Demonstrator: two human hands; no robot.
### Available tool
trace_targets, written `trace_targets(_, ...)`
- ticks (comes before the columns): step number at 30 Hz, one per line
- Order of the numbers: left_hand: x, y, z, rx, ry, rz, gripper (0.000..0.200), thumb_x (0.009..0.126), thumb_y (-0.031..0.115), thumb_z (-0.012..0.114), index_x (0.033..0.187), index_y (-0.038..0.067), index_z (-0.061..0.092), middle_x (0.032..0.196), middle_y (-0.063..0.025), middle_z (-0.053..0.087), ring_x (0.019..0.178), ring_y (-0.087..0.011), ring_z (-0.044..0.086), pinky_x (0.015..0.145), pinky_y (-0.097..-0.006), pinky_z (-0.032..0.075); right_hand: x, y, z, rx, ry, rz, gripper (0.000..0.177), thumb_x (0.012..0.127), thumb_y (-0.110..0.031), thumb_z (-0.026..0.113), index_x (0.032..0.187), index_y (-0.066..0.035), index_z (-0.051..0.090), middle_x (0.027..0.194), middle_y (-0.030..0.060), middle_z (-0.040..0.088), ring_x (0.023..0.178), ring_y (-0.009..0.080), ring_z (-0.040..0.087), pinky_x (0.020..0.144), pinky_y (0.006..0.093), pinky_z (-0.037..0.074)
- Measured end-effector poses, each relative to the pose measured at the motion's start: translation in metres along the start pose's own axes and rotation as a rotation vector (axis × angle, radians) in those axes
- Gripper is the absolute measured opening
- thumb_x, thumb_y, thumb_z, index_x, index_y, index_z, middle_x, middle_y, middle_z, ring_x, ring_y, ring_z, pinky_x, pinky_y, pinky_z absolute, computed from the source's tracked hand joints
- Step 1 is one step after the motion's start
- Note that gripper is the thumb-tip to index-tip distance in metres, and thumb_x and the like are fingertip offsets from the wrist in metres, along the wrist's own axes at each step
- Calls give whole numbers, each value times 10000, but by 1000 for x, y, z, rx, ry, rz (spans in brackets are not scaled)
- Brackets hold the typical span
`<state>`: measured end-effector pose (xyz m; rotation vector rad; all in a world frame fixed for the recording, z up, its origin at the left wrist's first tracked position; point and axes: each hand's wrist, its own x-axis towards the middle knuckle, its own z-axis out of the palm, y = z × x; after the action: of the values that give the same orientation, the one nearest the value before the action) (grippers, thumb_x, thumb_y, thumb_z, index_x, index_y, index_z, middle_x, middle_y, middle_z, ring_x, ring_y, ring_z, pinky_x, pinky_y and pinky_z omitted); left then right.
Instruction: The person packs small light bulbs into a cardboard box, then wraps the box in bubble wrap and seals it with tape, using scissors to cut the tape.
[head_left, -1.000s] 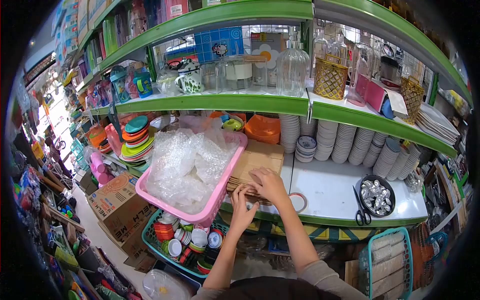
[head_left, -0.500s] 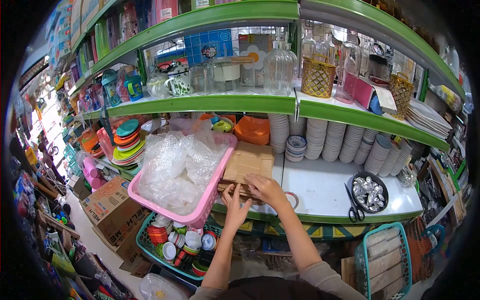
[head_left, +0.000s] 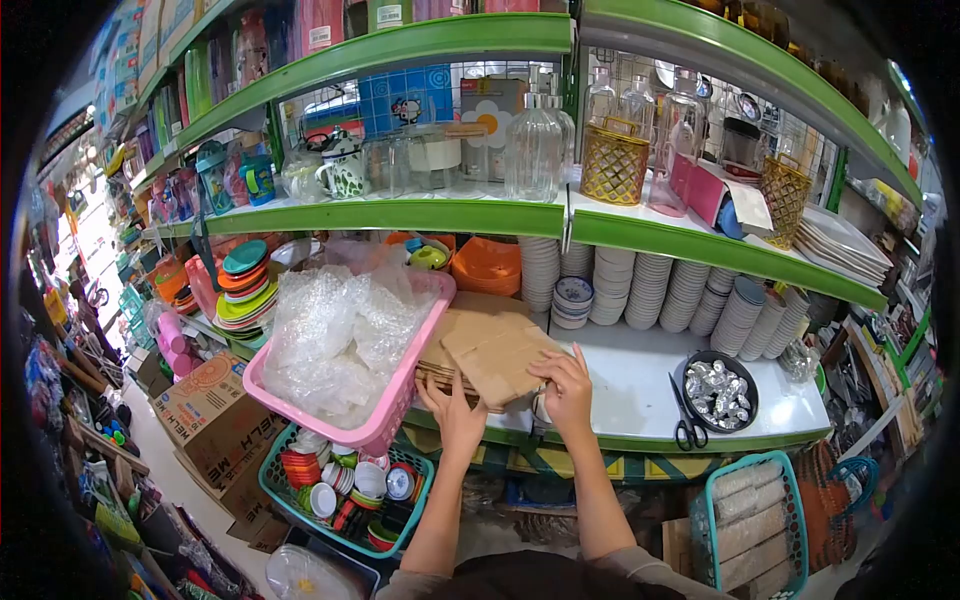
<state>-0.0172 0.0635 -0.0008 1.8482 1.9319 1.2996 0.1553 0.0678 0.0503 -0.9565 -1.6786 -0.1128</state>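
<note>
A stack of flat brown cardboard sheets (head_left: 470,335) lies on the white shelf (head_left: 630,385) beside a pink basket (head_left: 395,385). The top cardboard sheet (head_left: 500,360) is lifted and turned askew. My right hand (head_left: 568,388) grips its right edge. My left hand (head_left: 455,412) presses against the front edge of the stack, fingers spread. The pink basket is full of bubble wrap (head_left: 335,335) and hangs over the shelf front.
Black scissors (head_left: 685,420) and a dark bowl of foil-wrapped pieces (head_left: 717,390) sit on the shelf at right. Stacks of white bowls (head_left: 650,285) line the back. A teal basket of small cups (head_left: 345,490) and a cardboard box (head_left: 210,420) stand on the floor.
My right hand has pulled the top cardboard sheet off the stack toward the right and turned it. My left hand has stayed at the stack's front edge.
</note>
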Motion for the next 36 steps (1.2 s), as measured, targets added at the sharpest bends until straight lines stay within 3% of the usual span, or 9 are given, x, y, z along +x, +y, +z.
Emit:
trace_targets(5, 1, 10, 5, -55, -32, 46, 688, 724, 53, 715, 1332, 27, 394, 1466, -284, 131, 1367, -496, -12, 1107, -555, 105, -2, 4, -42, 265, 19, 149, 264, 684, 122, 583, 805, -85, 695, 889, 56, 691, 989, 245, 634, 1098, 502, 233)
trace_targets(9, 5, 32, 10, -167, 122, 119, 775, 736, 238, 746, 1344, -37, 350, 1467, -305, 127, 1355, -521, -14, 1091, -583, 111, -12, 20, -65, 566, 107, 325, 167, 753, 68, 645, 872, -42, 685, 924, 72, 694, 959, 213, 634, 1089, 482, 252)
trace_targets(15, 4, 58, 16, -47, 106, 154, 673, 813, 343, 680, 1286, -61, 423, 1496, -289, 62, 1367, -499, -67, 1104, -571, 70, -33, 41, -89, 792, 254, 546, 160, 787, 54, 643, 944, 27, 660, 958, 98, 666, 927, 153, 608, 843, 282, 474)
trace_targets(17, 3, 64, 21, 50, 101, 166, 629, 841, 317, 669, 1291, -43, 419, 1498, -256, 142, 1383, -465, 41, 1103, -537, 122, -44, 54, -94, 809, 286, 613, 208, 802, 26, 652, 1010, 34, 643, 989, 86, 659, 921, 137, 606, 846, 277, 468)
trace_targets(19, 0, 71, 28, -395, 99, 173, 521, 829, 292, 674, 1201, -25, 494, 1443, -277, 271, 1373, -470, 111, 1111, -529, 141, -39, 49, -101, 851, 363, 641, 248, 807, 14, 655, 1052, 40, 623, 994, 84, 658, 915, 135, 607, 844, 272, 465)
trace_targets(20, -4, 78, 33, -319, 215, 212, 453, 838, 253, 677, 1166, -16, 517, 1273, -256, 497, 1261, -410, 401, 1036, -479, 315, -37, 47, -105, 898, 434, 667, 290, 813, 1, 658, 1094, 46, 603, 1000, 83, 657, 909, 132, 608, 842, 267, 463)
trace_targets(24, -9, 98, 46, -817, 9, 177, 316, 848, 166, 670, 1081, -10, 547, 881, -114, 648, 807, -188, 616, 735, -300, 470, -41, 60, -118, 845, 554, 700, 390, 820, -9, 651, 1193, 51, 550, 1033, 88, 647, 914, 144, 606, 844, 264, 456)
trace_targets(31, -21, 88, 108, -1182, -360, -159, 429, 876, 151, 623, 1240, 15, 443, 1111, -82, 572, 949, -120, 549, 764, -240, 448, -76, 107, -118, 362, 534, 850, 402, 832, -53, 631, 1210, 57, 549, 1052, 125, 624, 915, 159, 587, 826, 283, 456)
trace_targets(36, -26, 89, 116, -1207, -512, -340, 567, 882, 91, 553, 1405, 102, 333, 1240, -119, 514, 1044, -201, 559, 779, -347, 502, -109, 134, -118, 223, 252, 986, 579, 788, -220, 710, 1232, 94, 511, 1276, 255, 512, 1099, 326, 558, 933, 362, 432)
